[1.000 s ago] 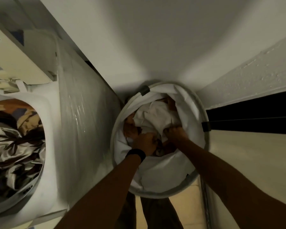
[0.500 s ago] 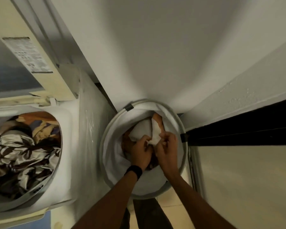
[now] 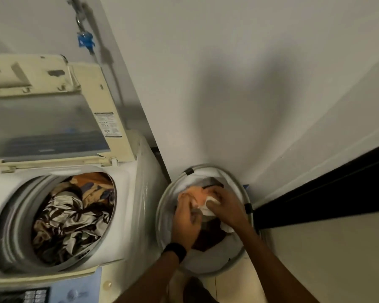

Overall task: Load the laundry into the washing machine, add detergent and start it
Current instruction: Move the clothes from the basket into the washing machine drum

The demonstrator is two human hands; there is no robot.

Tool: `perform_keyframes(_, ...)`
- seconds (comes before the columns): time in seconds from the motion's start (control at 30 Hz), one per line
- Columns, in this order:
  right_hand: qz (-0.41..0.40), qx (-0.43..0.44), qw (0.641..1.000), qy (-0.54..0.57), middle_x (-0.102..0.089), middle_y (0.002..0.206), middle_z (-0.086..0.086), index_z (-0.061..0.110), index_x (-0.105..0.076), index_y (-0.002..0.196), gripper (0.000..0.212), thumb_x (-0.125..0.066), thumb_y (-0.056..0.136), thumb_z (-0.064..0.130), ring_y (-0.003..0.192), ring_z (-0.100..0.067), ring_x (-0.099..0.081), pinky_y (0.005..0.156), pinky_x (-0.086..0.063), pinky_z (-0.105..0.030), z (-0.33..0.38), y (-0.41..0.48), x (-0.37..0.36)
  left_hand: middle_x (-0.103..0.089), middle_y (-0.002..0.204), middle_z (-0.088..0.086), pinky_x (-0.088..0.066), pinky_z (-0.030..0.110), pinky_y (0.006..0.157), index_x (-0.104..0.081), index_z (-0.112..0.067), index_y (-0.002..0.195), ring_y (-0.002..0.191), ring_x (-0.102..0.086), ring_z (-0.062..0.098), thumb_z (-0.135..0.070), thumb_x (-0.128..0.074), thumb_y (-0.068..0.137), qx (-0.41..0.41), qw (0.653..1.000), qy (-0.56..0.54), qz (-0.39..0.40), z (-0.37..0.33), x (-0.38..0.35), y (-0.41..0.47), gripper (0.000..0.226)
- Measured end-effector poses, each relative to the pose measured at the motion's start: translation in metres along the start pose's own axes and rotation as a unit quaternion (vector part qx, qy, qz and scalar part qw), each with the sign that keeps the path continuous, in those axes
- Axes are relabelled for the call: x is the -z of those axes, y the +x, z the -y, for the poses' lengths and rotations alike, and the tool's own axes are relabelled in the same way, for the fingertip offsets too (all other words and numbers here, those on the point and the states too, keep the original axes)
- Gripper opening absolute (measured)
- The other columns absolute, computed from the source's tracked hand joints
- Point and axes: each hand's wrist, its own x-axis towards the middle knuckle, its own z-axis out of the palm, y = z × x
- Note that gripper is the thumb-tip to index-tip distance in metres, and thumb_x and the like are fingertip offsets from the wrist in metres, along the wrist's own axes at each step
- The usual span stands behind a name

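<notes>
**Grabbing the next armful out of the hamper**

The right hand (image 3: 227, 207) has its fingers curled round a white bit of cloth. The left hand (image 3: 187, 221), the one with the black wristband (image 3: 175, 251), is bunched into the peach fabric just beside it. It's a bit blurry, but it reads as a grip. So both hands are clamped on one bundle (image 3: 195, 196) at the top of the round hamper (image 3: 162, 206), which stands on the floor right next to the washing machine (image 3: 138, 193). Darker clothes (image 3: 208, 236) lie underneath.

The machine's lid (image 3: 53, 127) is up, and the drum holds a good heap of patterned laundry (image 3: 70, 215), so loading looks well along but not done.

To do this bit well, the person probably wants to:
- Lift straight up until the bundle clears the rim, since a soft hamper like that could tip or come along.
- Tuck in any trailing ends before swinging left over the drum.
- Drop it in loose rather than stuffing it down, as the tub looks fairly full.

No detergent is in view. The control panel (image 3: 20, 296) sits at the bottom edge with no hand near it.
</notes>
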Motion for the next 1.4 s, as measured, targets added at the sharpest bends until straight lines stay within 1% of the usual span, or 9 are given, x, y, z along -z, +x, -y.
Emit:
perform_keyframes(0.13, -0.006, 0.046, 0.993, -0.112, -0.066, 0.129, 0.004, 0.028, -0.058, 0.135, 0.054, -0.054, 0.083, 0.042, 0.115, -0.015, -0.061, 0.099, -0.051, -0.041, 0.018, -0.023, 0.02, -0.039, 0.138, -0.011, -0.041, 0.023, 0.103, -0.034, -0.026, 0.153, 0.121, -0.042, 0.005, -0.016, -0.082, 0.077, -0.029, 0.995, 0.063, 0.065, -0.032, 0.044, 0.042, 0.091)
perform_keyframes(0.27, -0.038, 0.081, 0.99, -0.108, -0.066, 0.133, 0.0, 0.025, -0.055, 0.141, 0.051, -0.058, 0.092, 0.011, 0.119, -0.016, -0.062, 0.098, -0.045, -0.023, 0.044, -0.031, 0.035, -0.068, 0.08, -0.007, -0.056, 0.039, 0.087, -0.068, -0.025, 0.116, 0.078, -0.064, 0.009, -0.021, -0.089, 0.075, 0.001, 0.984, 0.02, 0.176, -0.042, 0.063, 0.062, 0.046)
perform_keyframes(0.4, -0.083, 0.098, 0.991, -0.044, -0.072, 0.114, 0.008, 0.031, -0.065, 0.118, 0.033, -0.06, 0.091, 0.012, 0.105, -0.009, -0.067, 0.094, -0.055, -0.031, 0.063, -0.037, 0.038, -0.059, 0.069, -0.002, -0.051, 0.025, 0.071, -0.07, -0.016, 0.099, 0.064, -0.055, 0.002, -0.014, -0.082, 0.085, -0.052, 0.987, -0.033, 0.151, -0.056, 0.071, 0.055, 0.018)
perform_keyframes(0.53, -0.131, 0.106, 0.986, -0.013, -0.07, 0.086, 0.011, 0.029, -0.065, 0.09, 0.01, -0.063, 0.088, 0.02, 0.081, -0.006, -0.066, 0.073, -0.057, -0.029, 0.088, -0.042, 0.035, -0.056, 0.073, -0.005, -0.046, 0.017, 0.066, -0.053, -0.008, 0.084, 0.068, -0.052, 0.003, -0.029, -0.075, 0.089, -0.077, 0.985, -0.074, 0.135, -0.075, 0.081, 0.047, 0.031)
perform_keyframes(0.67, -0.181, 0.115, 0.976, 0.018, -0.068, 0.09, 0.012, 0.033, -0.063, 0.093, 0.007, -0.062, 0.087, 0.03, 0.082, -0.007, -0.066, 0.07, -0.055, -0.024, 0.107, -0.045, 0.03, -0.052, 0.072, 0.008, -0.043, 0.02, 0.064, -0.046, -0.005, 0.082, 0.065, -0.047, 0.007, -0.049, -0.065, 0.082, -0.136, 0.977, -0.128, 0.102, -0.101, 0.093, 0.041, 0.048)
perform_keyframes(0.77, -0.179, 0.088, 0.98, 0.011, -0.067, 0.086, 0.009, 0.028, -0.061, 0.092, 0.014, -0.067, 0.094, 0.041, 0.079, -0.007, -0.064, 0.071, -0.053, -0.028, 0.09, -0.044, 0.016, -0.046, 0.068, 0.002, -0.039, 0.019, 0.062, -0.044, -0.008, 0.078, 0.063, -0.042, 0.008, -0.024, -0.064, 0.086, -0.146, 0.973, -0.147, 0.098, -0.115, 0.1, 0.044, 0.027)
perform_keyframes(0.9, -0.154, 0.035, 0.987, -0.018, -0.056, 0.084, 0.026, 0.049, -0.05, 0.101, 0.014, -0.063, 0.097, 0.051, 0.08, 0.012, -0.054, 0.073, -0.04, -0.005, 0.057, -0.063, -0.001, -0.042, 0.067, -0.003, -0.035, 0.024, 0.063, -0.039, -0.017, 0.073, 0.064, -0.039, 0.01, 0.004, -0.057, 0.092, -0.143, 0.976, -0.13, 0.1, -0.108, 0.105, 0.054, 0.033)
perform_keyframes(1.27, -0.239, 0.059, 0.968, 0.054, -0.057, 0.071, 0.001, 0.013, -0.055, 0.077, 0.034, -0.057, 0.104, 0.035, 0.07, -0.006, -0.055, 0.069, -0.042, -0.023, 0.103, -0.058, 0.058, -0.04, 0.076, 0.001, -0.033, 0.023, 0.06, -0.034, -0.015, 0.085, 0.069, -0.036, 0.014, -0.016, -0.053, 0.101, -0.105, 0.973, -0.163, 0.123, -0.126, 0.106, 0.057, 0.025)
perform_keyframes(1.4, -0.181, 0.123, 0.975, 0.024, -0.056, 0.072, 0.001, 0.011, -0.057, 0.079, 0.038, -0.054, 0.103, 0.041, 0.07, -0.002, -0.051, 0.069, -0.04, -0.019, 0.142, -0.043, 0.058, -0.067, 0.105, -0.006, -0.052, 0.031, 0.092, -0.051, -0.022, 0.111, 0.096, -0.064, 0.012, -0.042, -0.051, 0.102, -0.098, 0.963, -0.177, 0.179, -0.135, 0.089, 0.054, 0.021)
